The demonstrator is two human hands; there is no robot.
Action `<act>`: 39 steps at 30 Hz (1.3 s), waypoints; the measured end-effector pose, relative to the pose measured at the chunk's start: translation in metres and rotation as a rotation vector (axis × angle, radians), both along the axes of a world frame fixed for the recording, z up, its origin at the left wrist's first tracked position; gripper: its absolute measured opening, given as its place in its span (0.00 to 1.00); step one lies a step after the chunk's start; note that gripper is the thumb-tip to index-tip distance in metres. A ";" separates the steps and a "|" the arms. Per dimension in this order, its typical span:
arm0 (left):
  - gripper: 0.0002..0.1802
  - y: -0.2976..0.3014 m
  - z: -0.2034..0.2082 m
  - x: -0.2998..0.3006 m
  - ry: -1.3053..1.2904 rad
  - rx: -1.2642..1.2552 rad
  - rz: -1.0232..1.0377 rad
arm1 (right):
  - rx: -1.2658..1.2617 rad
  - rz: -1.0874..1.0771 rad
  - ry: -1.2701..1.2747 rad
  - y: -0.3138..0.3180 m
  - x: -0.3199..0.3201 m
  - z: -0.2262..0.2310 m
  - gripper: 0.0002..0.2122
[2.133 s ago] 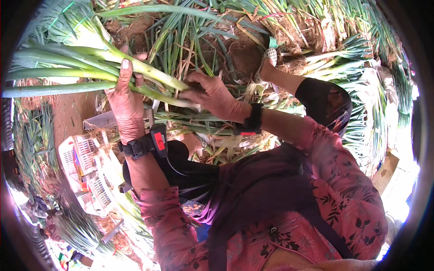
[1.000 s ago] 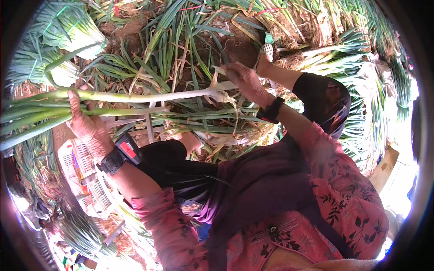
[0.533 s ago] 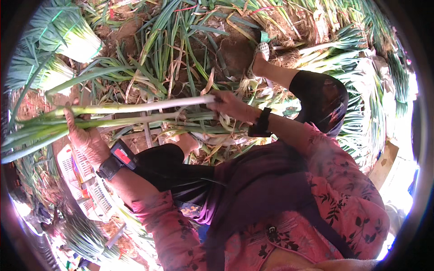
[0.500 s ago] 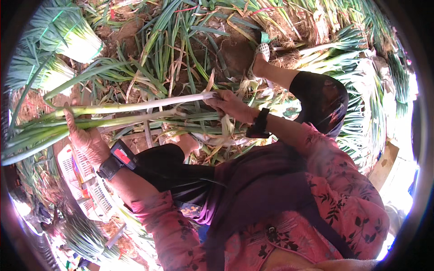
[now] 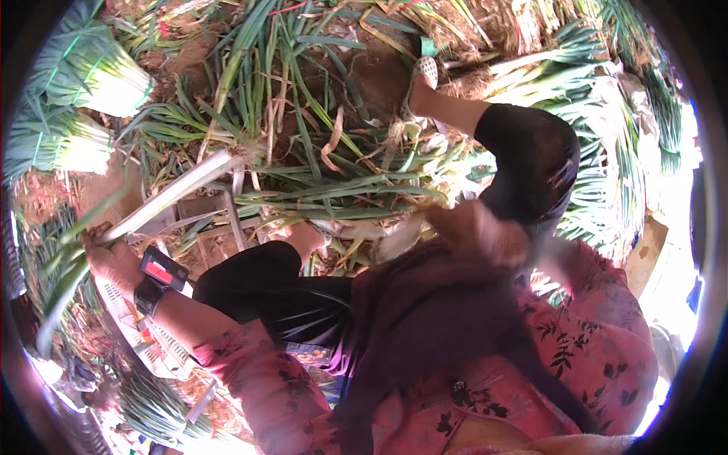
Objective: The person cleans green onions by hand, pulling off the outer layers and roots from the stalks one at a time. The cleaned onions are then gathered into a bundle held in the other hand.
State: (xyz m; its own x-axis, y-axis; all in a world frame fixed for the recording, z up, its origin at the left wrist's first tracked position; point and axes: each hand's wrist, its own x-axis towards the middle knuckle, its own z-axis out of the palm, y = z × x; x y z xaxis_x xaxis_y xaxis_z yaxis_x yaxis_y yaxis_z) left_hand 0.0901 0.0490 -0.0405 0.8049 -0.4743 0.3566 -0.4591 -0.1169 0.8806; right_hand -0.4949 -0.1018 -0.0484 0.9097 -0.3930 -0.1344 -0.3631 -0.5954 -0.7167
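Amid strewn leaves (image 5: 262, 98), left fingers (image 5: 94, 236) grip a leek (image 5: 171, 191) — white, green-topped (right fingers (image 5: 447, 218) blurred; I can't tell their hold).

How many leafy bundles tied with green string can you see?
2. The upper green-and-white bundle lies at the picture's upper left; the lower green-and-white bundle is below it, above the left hand. Others may be hidden.
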 end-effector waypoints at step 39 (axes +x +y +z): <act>0.21 -0.066 0.030 -0.136 0.878 -0.296 -0.240 | 1.054 -0.307 0.211 -0.055 0.198 -0.293 0.15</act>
